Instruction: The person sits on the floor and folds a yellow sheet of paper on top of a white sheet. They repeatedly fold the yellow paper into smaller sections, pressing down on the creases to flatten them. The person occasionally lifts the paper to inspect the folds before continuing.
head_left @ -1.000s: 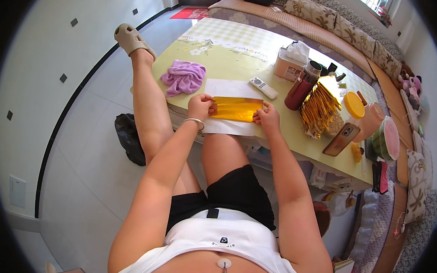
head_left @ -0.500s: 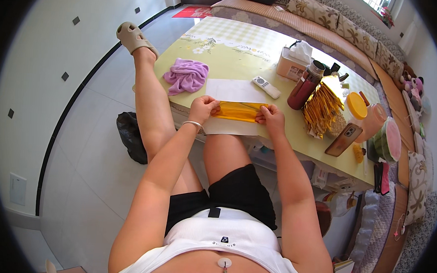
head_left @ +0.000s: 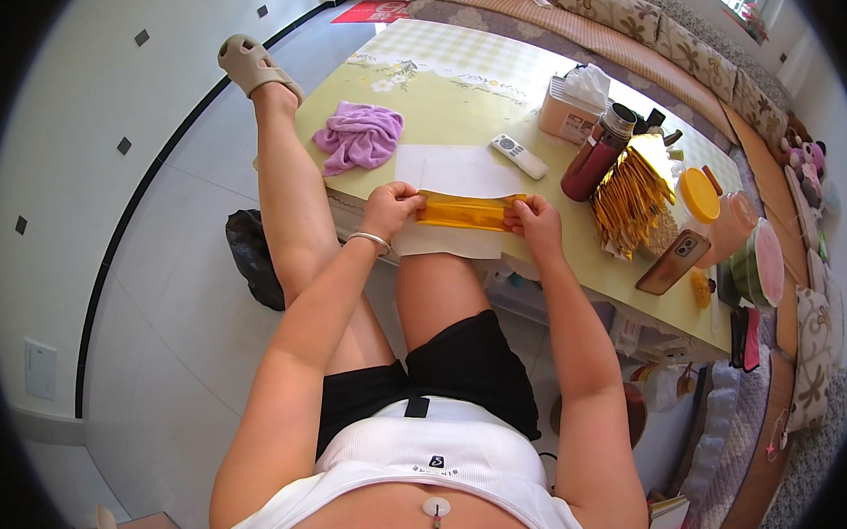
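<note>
A shiny gold foil sheet (head_left: 462, 212), folded into a long strip, stretches between my two hands at the table's near edge. My left hand (head_left: 395, 208) pinches its left end between thumb and fingers. At the right end, my right hand (head_left: 538, 223) grips it the same way. Beneath the foil lies white paper (head_left: 448, 244), which hangs a little over the table edge above my thigh. A bundle of folded gold foil pieces (head_left: 630, 201) stands to the right, beside a dark red thermos (head_left: 597, 154).
On the table (head_left: 442, 103) are a purple cloth (head_left: 360, 137), a white remote control (head_left: 518, 156), a tissue box (head_left: 570, 109), a phone (head_left: 673, 262), a jar with a yellow lid (head_left: 698, 196) and a cut watermelon (head_left: 761, 266). A black bag (head_left: 254, 259) sits on the floor.
My right hand has shifted slightly right along the foil's end. Both hands still hold the foil, and the whole view has tilted a little.
</note>
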The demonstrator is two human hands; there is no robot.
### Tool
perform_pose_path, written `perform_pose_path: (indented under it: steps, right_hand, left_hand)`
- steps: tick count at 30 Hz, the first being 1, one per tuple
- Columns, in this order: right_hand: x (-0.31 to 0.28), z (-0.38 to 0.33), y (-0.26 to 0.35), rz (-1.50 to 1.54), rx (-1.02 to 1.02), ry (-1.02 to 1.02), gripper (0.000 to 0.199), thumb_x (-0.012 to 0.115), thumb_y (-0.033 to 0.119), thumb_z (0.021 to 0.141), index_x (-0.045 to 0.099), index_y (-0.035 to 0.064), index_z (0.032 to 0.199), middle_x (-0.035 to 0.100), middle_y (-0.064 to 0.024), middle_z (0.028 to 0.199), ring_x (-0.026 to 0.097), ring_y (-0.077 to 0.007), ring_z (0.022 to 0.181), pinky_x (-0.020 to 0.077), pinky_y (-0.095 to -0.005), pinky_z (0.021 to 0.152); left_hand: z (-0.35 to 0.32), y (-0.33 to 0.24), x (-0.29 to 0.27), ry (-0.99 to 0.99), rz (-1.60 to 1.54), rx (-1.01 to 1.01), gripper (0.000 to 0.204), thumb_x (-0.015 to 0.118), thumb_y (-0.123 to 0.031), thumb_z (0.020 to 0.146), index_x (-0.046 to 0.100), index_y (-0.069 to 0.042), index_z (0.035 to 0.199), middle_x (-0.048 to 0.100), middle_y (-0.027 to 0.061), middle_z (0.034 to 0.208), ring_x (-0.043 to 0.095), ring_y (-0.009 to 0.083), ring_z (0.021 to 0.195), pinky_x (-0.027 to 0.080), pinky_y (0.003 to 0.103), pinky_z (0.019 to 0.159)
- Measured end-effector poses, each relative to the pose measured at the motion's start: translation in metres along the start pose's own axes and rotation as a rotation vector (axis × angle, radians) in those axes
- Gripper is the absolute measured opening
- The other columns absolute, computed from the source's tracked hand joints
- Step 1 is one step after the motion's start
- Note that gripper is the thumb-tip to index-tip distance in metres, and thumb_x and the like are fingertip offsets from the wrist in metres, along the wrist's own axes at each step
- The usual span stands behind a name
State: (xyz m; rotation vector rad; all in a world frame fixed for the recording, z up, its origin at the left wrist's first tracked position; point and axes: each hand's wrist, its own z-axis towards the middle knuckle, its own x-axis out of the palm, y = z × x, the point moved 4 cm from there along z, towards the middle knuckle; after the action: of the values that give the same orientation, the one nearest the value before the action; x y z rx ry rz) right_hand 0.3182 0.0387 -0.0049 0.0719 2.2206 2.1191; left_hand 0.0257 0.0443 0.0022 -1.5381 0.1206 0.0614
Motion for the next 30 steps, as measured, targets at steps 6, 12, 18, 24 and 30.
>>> perform_pose_path:
  steps: [6, 12, 18, 24, 30]
  right_hand:
    - [-0.007, 0.002, -0.007, -0.063, -0.047, 0.017, 0.014, 0.061, 0.012, 0.097, 0.064, 0.0004, 0.091, 0.07, -0.0068, 0.076, 0.064, -0.0121, 0.06, 0.0512, -0.026, 0.056]
    - [-0.007, -0.013, 0.016, -0.451, -0.058, -0.037, 0.02, 0.064, 0.02, 0.093, 0.068, 0.0013, 0.088, 0.072, -0.0075, 0.072, 0.069, -0.0162, 0.063, 0.0534, -0.0312, 0.061]
    - [-0.017, -0.01, 0.008, -0.591, -0.053, -0.009, 0.023, 0.064, 0.025, 0.09, 0.07, 0.0033, 0.087, 0.073, -0.0079, 0.072, 0.071, -0.0191, 0.068, 0.0535, -0.0343, 0.067]
    - [-0.015, -0.011, 0.013, -0.81, -0.07, -0.022, 0.025, 0.066, 0.031, 0.082, 0.074, 0.0075, 0.086, 0.072, -0.0118, 0.077, 0.07, -0.0271, 0.073, 0.0534, -0.0386, 0.069]
    - [-0.012, -0.02, 0.021, -0.842, -0.087, -0.018, 0.023, 0.067, 0.03, 0.078, 0.075, 0.0085, 0.082, 0.072, -0.0116, 0.077, 0.069, -0.0279, 0.072, 0.0534, -0.0393, 0.068]
  left_hand:
    - [-0.002, -0.002, 0.003, 0.044, 0.101, 0.004, 0.009, 0.072, -0.005, 0.087, 0.069, 0.002, 0.084, 0.071, 0.0067, 0.079, 0.063, 0.0115, 0.068, 0.051, 0.027, 0.064]
    - [-0.004, -0.005, 0.003, -0.043, 0.506, 0.136, 0.023, 0.08, -0.019, 0.078, 0.07, 0.002, 0.079, 0.068, 0.0132, 0.083, 0.066, 0.0234, 0.074, 0.053, 0.035, 0.071]
    - [-0.003, -0.002, 0.009, -0.081, 0.642, 0.216, 0.019, 0.077, -0.014, 0.078, 0.069, 0.004, 0.077, 0.066, 0.0148, 0.087, 0.063, 0.0273, 0.079, 0.051, 0.037, 0.074]
    - [-0.007, -0.012, 0.008, -0.039, 0.718, 0.232, 0.018, 0.076, -0.015, 0.076, 0.07, 0.003, 0.077, 0.067, 0.0158, 0.089, 0.064, 0.0296, 0.084, 0.052, 0.039, 0.078]
    - [-0.001, -0.018, 0.008, -0.044, 0.716, 0.028, 0.022, 0.078, -0.022, 0.073, 0.073, 0.0, 0.074, 0.066, 0.0186, 0.091, 0.065, 0.0338, 0.088, 0.053, 0.043, 0.081]
